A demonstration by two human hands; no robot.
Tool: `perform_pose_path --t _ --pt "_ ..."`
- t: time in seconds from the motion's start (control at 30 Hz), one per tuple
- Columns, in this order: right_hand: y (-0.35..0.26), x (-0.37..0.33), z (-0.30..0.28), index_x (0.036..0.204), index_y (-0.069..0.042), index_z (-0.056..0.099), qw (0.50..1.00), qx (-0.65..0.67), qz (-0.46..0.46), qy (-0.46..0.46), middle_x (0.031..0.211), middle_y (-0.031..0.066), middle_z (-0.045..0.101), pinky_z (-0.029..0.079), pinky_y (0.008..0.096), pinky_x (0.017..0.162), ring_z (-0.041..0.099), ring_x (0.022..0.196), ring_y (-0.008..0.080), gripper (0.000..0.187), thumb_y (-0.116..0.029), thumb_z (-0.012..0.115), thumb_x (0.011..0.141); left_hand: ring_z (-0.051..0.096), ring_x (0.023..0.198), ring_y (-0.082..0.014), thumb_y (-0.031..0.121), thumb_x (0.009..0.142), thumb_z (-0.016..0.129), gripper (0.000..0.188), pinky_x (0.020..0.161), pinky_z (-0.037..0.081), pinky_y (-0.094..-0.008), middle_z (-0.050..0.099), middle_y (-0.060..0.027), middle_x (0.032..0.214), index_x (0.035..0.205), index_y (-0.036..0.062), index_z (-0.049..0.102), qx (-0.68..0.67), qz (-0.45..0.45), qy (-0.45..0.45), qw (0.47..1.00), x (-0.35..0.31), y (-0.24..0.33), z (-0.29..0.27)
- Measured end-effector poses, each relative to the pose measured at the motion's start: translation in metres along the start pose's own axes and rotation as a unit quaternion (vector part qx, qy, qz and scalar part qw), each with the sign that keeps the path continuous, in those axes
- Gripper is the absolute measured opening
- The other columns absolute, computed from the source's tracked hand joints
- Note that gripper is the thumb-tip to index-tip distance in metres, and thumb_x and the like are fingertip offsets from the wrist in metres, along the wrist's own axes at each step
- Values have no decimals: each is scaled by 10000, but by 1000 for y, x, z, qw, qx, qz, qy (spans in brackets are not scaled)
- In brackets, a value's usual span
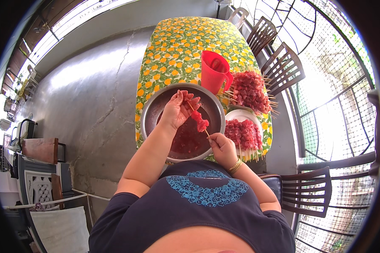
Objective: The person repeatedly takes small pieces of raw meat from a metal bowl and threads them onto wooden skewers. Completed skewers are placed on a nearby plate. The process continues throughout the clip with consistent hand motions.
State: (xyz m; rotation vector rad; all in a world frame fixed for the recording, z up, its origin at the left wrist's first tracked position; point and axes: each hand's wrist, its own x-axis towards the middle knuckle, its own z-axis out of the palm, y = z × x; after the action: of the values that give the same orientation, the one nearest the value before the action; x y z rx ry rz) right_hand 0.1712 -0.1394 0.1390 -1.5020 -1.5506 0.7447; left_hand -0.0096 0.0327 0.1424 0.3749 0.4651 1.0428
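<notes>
My right hand (pixel 222 148) pinches the lower end of a thin wooden skewer stick. Red raw meat (pixel 201 123) is threaded along the stick, which slants up and left over a wide metal basin (pixel 220 110). Around the stick's upper end, my left hand (pixel 179 110) is turned palm up, its fingers loosely curved and apart; no piece of meat shows clearly in it. Dark red liquid with bits of meat (pixel 185 137) lies in the basin. Beside my right hand, a white plate (pixel 242 114) bears several meat skewers (pixel 243 134).
A red plastic pitcher (pixel 212 76) stands just beyond the basin. Right of it is a high pile of meat skewers (pixel 251 92), sticks poking outward. A lemon-patterned cloth (pixel 190 38) covers the table. Brown slatted chairs (pixel 283 69) line the right side, before a metal grille (pixel 329 114).
</notes>
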Motion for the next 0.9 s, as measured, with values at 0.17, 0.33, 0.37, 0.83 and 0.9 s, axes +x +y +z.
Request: perform_pose_path --t 0.17,0.33,0.37,0.83,0.9 --pt "-4 0 0 980 -58 662 1000 -11 -10 9 820 164 696 540 412 664 688 754 355 100 -144 637 935 700 1001 -385 314 1074 423 279 854 586 -529 684 -172 1025 1050 82 575 81 28 -1 996 -2 -2 3" --pt "-3 1 0 970 -56 659 998 -34 -53 21 820 168 696 542 417 645 685 735 362 91 -135 639 930 709 971 -367 296 1082 412 263 793 605 -481 682 -172 1017 1077 77 557 117 26 16 993 -8 0 12" --pt "-3 1 0 968 -55 659 998 -39 -54 17 820 169 696 543 418 641 684 732 363 90 -133 640 928 712 961 -363 293 1082 416 259 783 608 -471 683 -170 1013 1077 76 556 129 21 28 991 -8 2 13" --pt "-1 4 -7 933 -51 705 990 -60 -122 36 786 167 693 541 407 609 684 694 353 70 -97 675 889 728 884 -356 251 1093 381 244 749 600 -438 663 -122 821 1066 66 538 259 -40 19 965 -19 26 27" --pt "-1 4 -7 934 -50 704 990 -57 -121 37 791 168 694 541 407 610 685 698 353 71 -98 673 892 727 888 -357 232 1095 363 234 752 598 -436 657 -119 813 1047 71 527 269 -43 19 962 -21 27 29"
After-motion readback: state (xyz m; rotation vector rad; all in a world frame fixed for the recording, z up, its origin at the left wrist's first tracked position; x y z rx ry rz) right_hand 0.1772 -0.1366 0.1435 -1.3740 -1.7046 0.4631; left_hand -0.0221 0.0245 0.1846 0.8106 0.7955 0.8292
